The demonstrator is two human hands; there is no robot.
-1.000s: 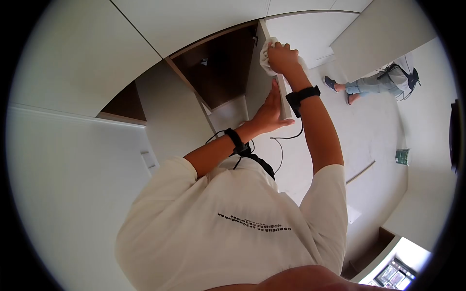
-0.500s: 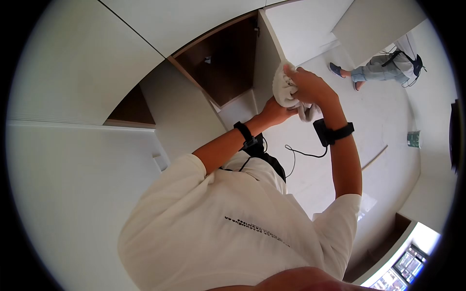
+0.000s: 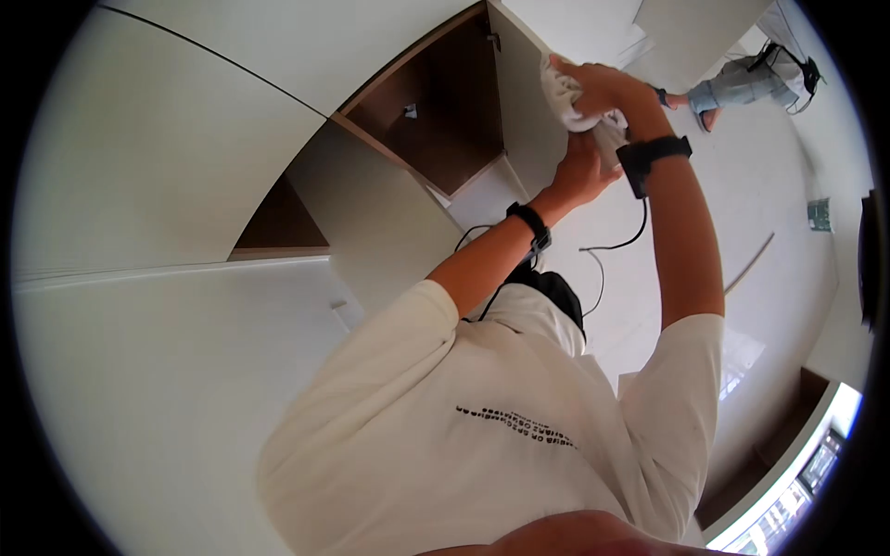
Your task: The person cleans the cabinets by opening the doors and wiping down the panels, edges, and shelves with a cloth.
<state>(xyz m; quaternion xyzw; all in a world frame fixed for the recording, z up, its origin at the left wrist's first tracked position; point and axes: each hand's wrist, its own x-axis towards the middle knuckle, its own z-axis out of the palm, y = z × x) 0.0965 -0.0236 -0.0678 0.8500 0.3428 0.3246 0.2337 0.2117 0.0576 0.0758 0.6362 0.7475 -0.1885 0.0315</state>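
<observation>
Head view, looking down: the open cabinet door (image 3: 527, 107) is where both hands are at work. At its free edge, the right hand (image 3: 607, 88) has its fingers curled over a bunched white cloth (image 3: 564, 97), which lies against that edge. Just below the cloth, the left hand (image 3: 579, 171) is at the lower part of the door's edge, thumb set apart from the fingers; whether it clamps the panel or only steadies it, I cannot tell. To the left of the door is the brown cabinet interior (image 3: 426, 139), and near the door's upper end sits a hinge (image 3: 494, 42). Should the left hand bear too lightly, pressure through the cloth could swing the door on that hinge and make the right hand slip off the edge. The cloth is bunched, so a loose fold might catch on the door's corner. A black cable (image 3: 643, 218) hangs from the right wristband (image 3: 640, 167), below the door, and could snag if the arm passes around the panel. Well to the right of the door stands another person (image 3: 742, 85), seemingly clear of its swing.
</observation>
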